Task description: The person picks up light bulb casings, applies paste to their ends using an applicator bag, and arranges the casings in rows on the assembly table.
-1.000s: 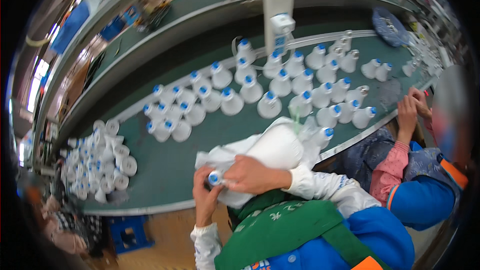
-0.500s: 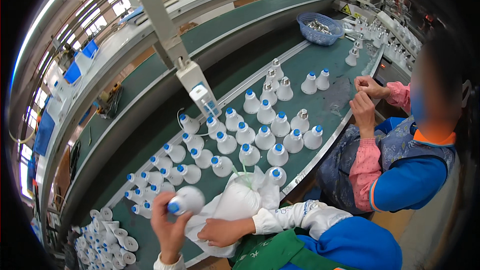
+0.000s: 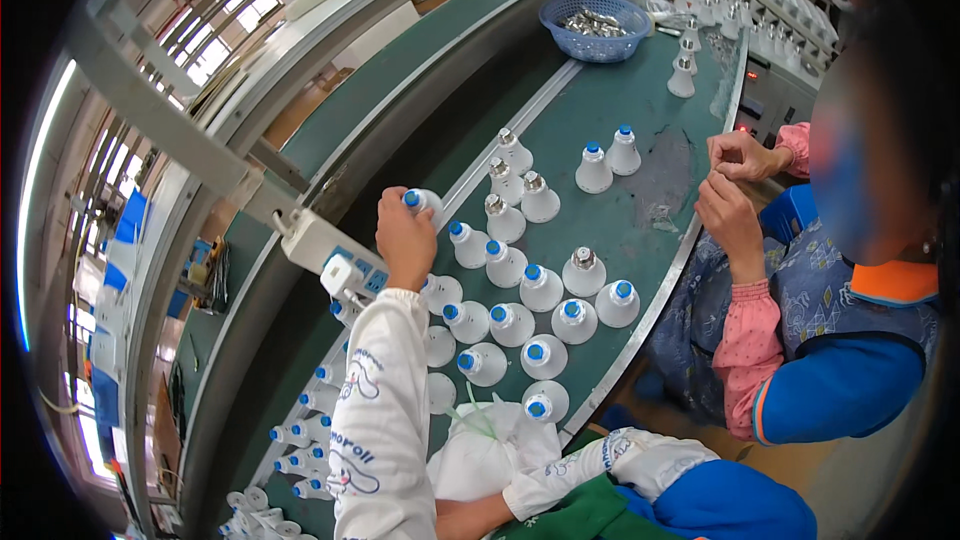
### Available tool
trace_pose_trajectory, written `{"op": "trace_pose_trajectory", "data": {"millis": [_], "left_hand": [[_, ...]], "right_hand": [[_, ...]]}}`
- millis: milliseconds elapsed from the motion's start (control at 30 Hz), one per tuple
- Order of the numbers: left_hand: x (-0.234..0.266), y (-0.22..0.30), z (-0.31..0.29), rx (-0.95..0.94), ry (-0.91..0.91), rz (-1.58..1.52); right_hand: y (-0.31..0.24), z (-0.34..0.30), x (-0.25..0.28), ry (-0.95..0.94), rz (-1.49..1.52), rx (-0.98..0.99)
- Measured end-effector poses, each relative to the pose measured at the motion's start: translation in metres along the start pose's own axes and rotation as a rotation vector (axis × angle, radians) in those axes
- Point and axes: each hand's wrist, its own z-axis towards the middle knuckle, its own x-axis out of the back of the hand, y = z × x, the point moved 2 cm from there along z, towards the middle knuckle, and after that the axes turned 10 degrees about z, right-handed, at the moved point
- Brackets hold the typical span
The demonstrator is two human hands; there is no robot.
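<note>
My left hand point(image 3: 405, 240) is reached out over the green belt, its fingers wrapped round a white light bulb point(image 3: 425, 201) with a blue top. Below it stand rows of similar bulbs point(image 3: 512, 324), wide end down. Several others carry silver screw caps, like the bulb point(image 3: 540, 200) right of my left hand. Close to my body, my right hand point(image 3: 462, 518) is beside a white plastic bag point(image 3: 485, 455) with green ties. My left sleeve hides its fingers.
On the right, a co-worker's hands point(image 3: 735, 195) are over the belt's metal edge. A blue basket point(image 3: 595, 32) of metal caps stands far off. A white power strip point(image 3: 330, 252) on a post juts in beside my left arm. More bulbs point(image 3: 255, 515) lie at the lower left.
My left hand has carried the bulb from near my body out to the far side of the belt. The view has shifted, and my left sleeve now covers my right hand's fingers.
</note>
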Motion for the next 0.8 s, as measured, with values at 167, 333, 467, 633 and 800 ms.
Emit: {"op": "trace_pose_trajectory", "data": {"millis": [167, 333, 467, 633, 800], "left_hand": [[-0.048, -0.033, 0.021, 0.232, -0.275, 0.224], [-0.052, -0.057, 0.012, 0.293, -0.527, 0.317], [-0.019, -0.026, 0.004, 0.127, -0.344, 0.243], [0.028, 0.004, -0.024, -0.338, -0.744, 0.313], [0.032, -0.012, -0.058, -0.418, -1.046, 0.397]], "right_hand": [[0.049, 0.003, -0.048, -0.068, 0.044, -0.04], [0.03, 0.011, -0.041, -0.054, 0.047, -0.051], [0.002, 0.012, -0.029, -0.052, 0.059, -0.053], [-0.014, -0.005, 0.025, -0.028, 0.046, -0.072], [-0.028, -0.009, 0.036, -0.003, 0.042, -0.06]]}}
